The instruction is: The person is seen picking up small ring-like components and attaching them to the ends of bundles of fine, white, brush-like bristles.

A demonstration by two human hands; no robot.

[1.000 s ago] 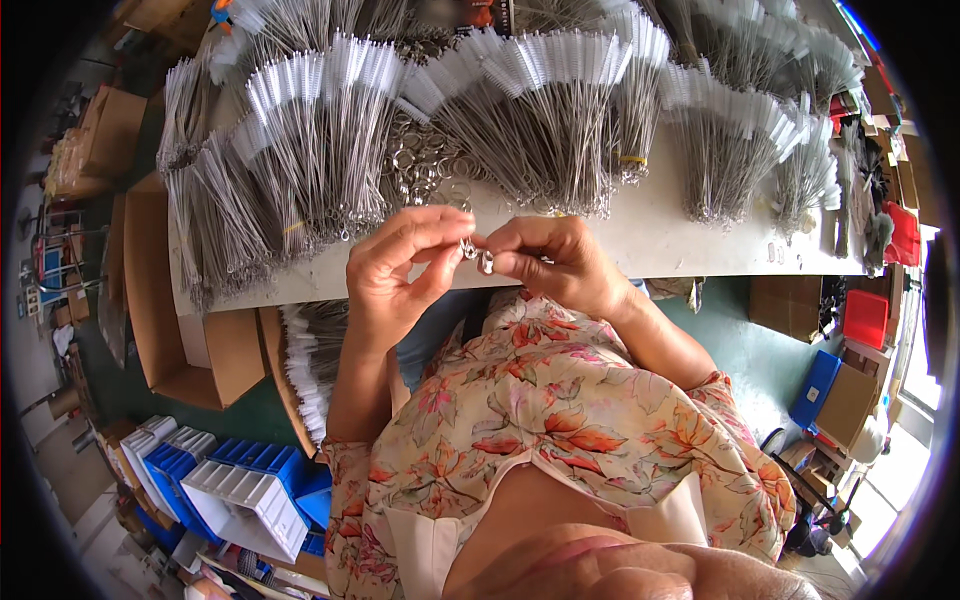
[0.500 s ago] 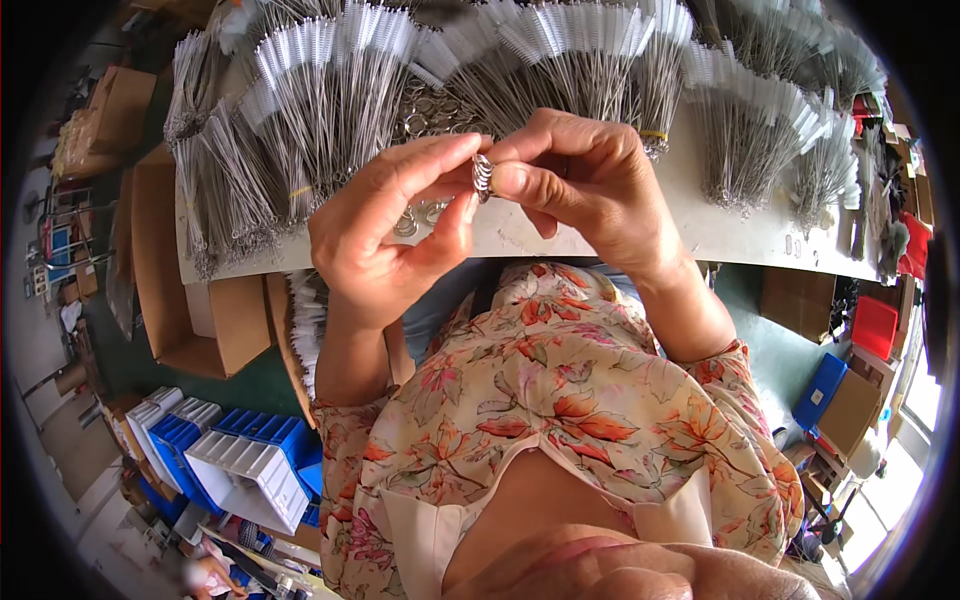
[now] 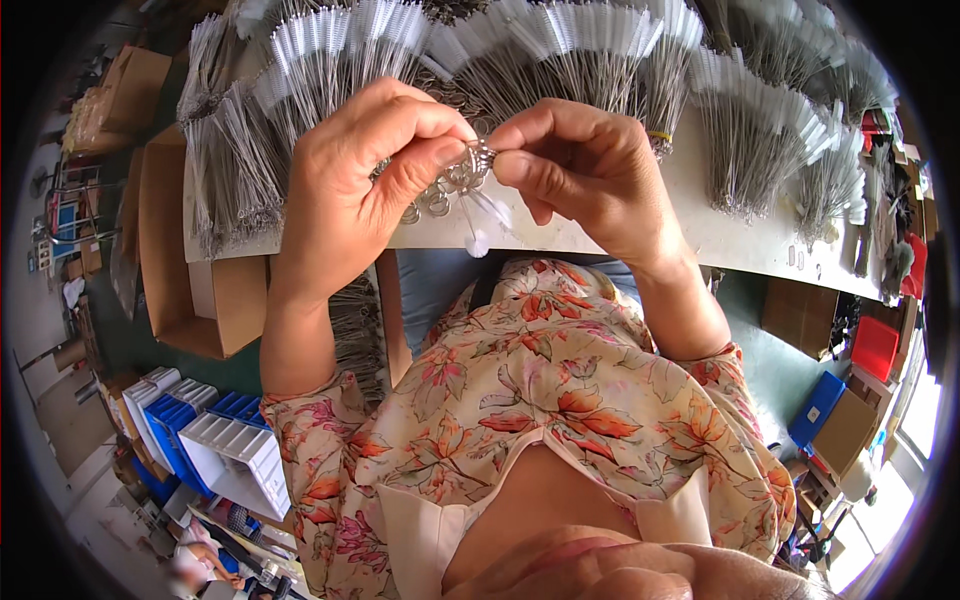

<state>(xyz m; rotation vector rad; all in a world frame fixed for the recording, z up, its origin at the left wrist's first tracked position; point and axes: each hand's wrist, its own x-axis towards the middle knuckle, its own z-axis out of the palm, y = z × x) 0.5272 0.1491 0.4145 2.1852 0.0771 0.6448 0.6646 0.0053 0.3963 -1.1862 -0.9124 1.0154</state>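
Observation:
My left hand (image 3: 350,185) is closed in a pinch, thumb against forefinger, at the looped end of what looks like a thin wire brush. White tips (image 3: 478,243) on thin stems hang below the fingertips, over the table's front edge. Facing it, my right hand (image 3: 600,185) pinches a small cluster of shiny metal rings (image 3: 484,157) between thumb and forefinger. The fingertips of both hands nearly meet at the rings. Loose metal rings (image 3: 437,203) lie on the table behind my left hand, which partly hides them.
Bundles of wire brushes (image 3: 555,60) with white bristles crowd the far side of the pale table (image 3: 690,215), with more bundles (image 3: 745,130) at right. An open cardboard box (image 3: 165,250) stands at left. White and blue bins (image 3: 235,455) sit lower left.
My left hand has moved up and left, turned, and closed from a loose hold into a pinch. White-tipped stems now hang beneath it. My right hand stays nearly in place on the rings.

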